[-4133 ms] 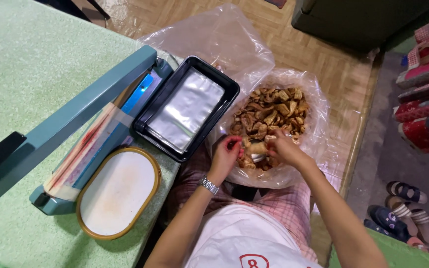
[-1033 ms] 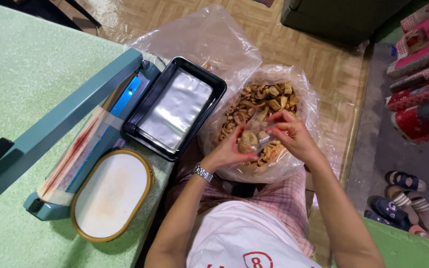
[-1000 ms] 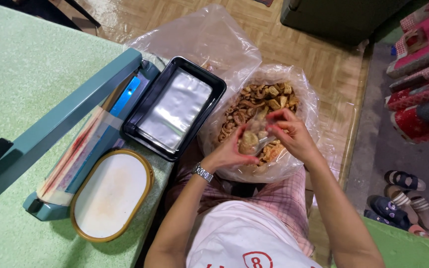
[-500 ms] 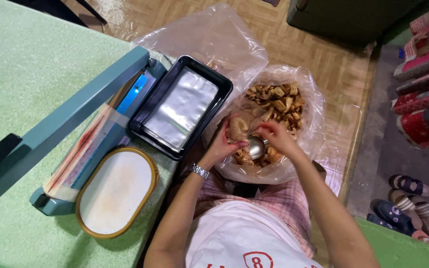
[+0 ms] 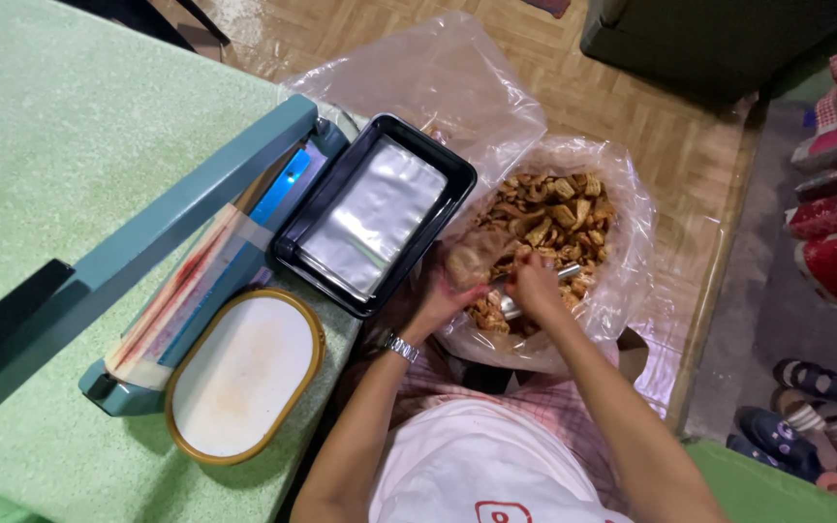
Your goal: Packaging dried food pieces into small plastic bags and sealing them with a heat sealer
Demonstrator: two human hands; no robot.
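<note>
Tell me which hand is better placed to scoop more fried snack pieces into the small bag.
Right. The right hand already holds the metal scoop over the fried snack pieces in the big plastic bag; the left hand is busy holding the small clear bag.

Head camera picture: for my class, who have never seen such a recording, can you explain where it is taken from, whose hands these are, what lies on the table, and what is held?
The picture comes from a camera worn on a person's head, looking straight down, so the two arms reaching out from the bottom are that person's own. No machine does the work here.

On the green table lie a blue bag sealer with its long arm, a black tray holding clear pouches, and an oval tray with a golden rim.

Beside the table stands a big clear bag full of brown snack pieces. The left hand holds a small pouch partly filled with pieces. The right hand has its grip on a metal scoop over the heap.
</note>
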